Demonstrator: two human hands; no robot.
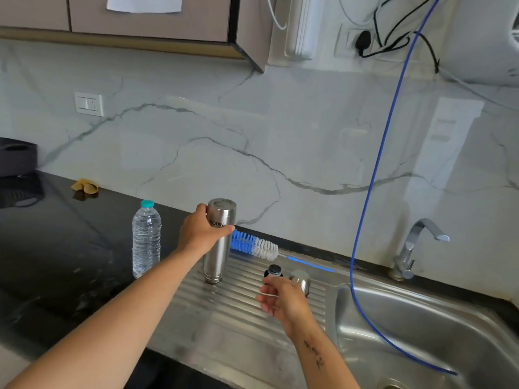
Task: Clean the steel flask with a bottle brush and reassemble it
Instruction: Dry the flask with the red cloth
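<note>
My left hand (200,234) grips the flask (220,240), inverted on the drainboard (241,315) to drain. My right hand (280,299) hovers loosely open over the stopper (274,270). Reassembly looks next: upright the flask, pinch the stopper.

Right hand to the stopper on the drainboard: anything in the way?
Nothing visible. The right hand hovers just in front of the black stopper, which stands on the drainboard. The steel cap lies beside it, to the right.
</note>
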